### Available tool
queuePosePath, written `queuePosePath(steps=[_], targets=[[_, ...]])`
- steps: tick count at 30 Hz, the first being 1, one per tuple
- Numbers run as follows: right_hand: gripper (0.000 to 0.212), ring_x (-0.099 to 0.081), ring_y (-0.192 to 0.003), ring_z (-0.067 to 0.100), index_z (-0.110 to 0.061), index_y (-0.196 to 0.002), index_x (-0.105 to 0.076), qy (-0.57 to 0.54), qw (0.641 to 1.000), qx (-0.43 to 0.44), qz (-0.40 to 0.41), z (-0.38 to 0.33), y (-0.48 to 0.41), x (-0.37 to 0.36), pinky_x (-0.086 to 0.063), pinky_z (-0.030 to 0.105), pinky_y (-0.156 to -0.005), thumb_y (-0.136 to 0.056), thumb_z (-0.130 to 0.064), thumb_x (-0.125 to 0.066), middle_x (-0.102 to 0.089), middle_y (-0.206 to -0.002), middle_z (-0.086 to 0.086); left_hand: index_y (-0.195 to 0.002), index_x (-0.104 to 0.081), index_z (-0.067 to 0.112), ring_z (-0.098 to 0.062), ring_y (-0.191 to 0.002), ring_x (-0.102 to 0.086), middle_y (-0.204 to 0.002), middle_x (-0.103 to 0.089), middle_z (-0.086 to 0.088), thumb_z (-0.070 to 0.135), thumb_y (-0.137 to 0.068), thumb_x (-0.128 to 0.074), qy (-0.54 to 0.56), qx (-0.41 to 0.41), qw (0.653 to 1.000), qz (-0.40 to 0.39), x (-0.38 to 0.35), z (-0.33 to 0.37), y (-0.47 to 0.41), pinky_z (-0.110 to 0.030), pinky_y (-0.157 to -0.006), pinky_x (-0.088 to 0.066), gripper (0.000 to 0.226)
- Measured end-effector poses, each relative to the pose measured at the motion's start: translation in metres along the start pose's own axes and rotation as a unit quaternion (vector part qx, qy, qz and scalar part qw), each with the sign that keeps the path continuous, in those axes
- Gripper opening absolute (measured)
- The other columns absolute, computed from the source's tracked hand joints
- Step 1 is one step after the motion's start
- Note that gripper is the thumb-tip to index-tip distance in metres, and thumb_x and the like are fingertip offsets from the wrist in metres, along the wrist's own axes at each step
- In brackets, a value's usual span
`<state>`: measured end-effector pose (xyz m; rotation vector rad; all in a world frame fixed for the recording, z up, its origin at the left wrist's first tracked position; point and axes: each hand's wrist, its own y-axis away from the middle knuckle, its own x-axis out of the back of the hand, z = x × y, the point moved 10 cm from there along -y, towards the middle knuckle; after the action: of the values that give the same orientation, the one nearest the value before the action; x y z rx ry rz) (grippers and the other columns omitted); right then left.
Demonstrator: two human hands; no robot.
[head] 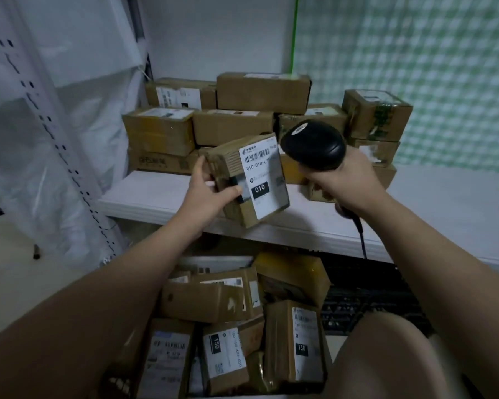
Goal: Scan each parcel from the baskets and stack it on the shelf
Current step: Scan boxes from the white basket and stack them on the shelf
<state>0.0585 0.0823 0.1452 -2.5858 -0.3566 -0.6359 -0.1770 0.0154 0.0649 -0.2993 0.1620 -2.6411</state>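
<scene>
Head cam: left hand [211, 191] grips the parcel [252, 180] up over the shelf [156, 197], label facing up; right hand [343, 182] wraps the scanner [314, 145], just at the parcel's 2 o'clock, nose probably aimed at the barcode.

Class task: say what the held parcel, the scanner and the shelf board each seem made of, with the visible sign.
Held parcel: matte brown cardboard, with shiny tape and a white paper label. Scanner: probably black plastic; smooth moulded head, soft sheen. Shelf board: white, smooth and flat; perhaps laminated or painted, core unseen.
</scene>
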Motion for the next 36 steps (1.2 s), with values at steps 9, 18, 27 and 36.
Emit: queuePosePath(steps=[9,18,27,36], targets=[[0.014,-0.060,-0.047,0.020,-0.005,-0.084,-0.065,-0.117,0.991,-0.059,-0.042,0.049,0.017,-0.054,-0.049,0.029,-0.048,-0.088,-0.018,-0.069,-0.067,-0.065,0.015,-0.130,-0.023,0.067,-0.028,-0.124,-0.050,-0.143,-0.039,-0.006,0.053,-0.054,-0.078,-0.078,0.003,0.997,-0.017,0.005,-0.031,-0.040,-0.049,-0.099,-0.048,0.094],[0.010,-0.061,-0.049,0.022,-0.008,-0.085,-0.065,-0.152,0.985,-0.062,-0.051,0.056,0.032,-0.062,-0.054,0.034,-0.054,-0.089,-0.017,-0.066,-0.066,-0.066,0.016,-0.148,-0.021,0.028,-0.001,-0.094,-0.055,-0.101,-0.052,0.012,0.005,-0.088,-0.065,-0.009,-0.004,1.000,-0.015,0.008,-0.033,-0.041,-0.004,-0.061,-0.048,0.078],[0.014,-0.060,-0.050,0.030,-0.001,-0.092,-0.066,-0.166,0.983,-0.061,-0.057,0.058,0.036,-0.053,-0.052,0.036,-0.054,-0.089,-0.015,-0.066,-0.065,-0.062,0.017,-0.150,-0.016,0.029,0.001,-0.094,-0.051,-0.102,-0.048,0.018,0.006,-0.089,-0.064,-0.023,-0.011,1.000,-0.008,0.005,-0.030,-0.039,0.000,-0.060,-0.045,0.081],[0.010,-0.063,-0.054,0.021,-0.007,-0.086,-0.068,-0.159,0.982,-0.061,-0.086,0.065,0.034,-0.055,-0.054,0.030,-0.056,-0.087,-0.016,-0.069,-0.067,-0.067,0.014,-0.140,-0.018,0.035,-0.012,-0.117,-0.049,-0.125,-0.044,0.006,0.010,-0.083,-0.072,-0.043,-0.023,0.999,-0.015,-0.008,-0.028,-0.035,-0.012,-0.076,-0.051,0.082]])
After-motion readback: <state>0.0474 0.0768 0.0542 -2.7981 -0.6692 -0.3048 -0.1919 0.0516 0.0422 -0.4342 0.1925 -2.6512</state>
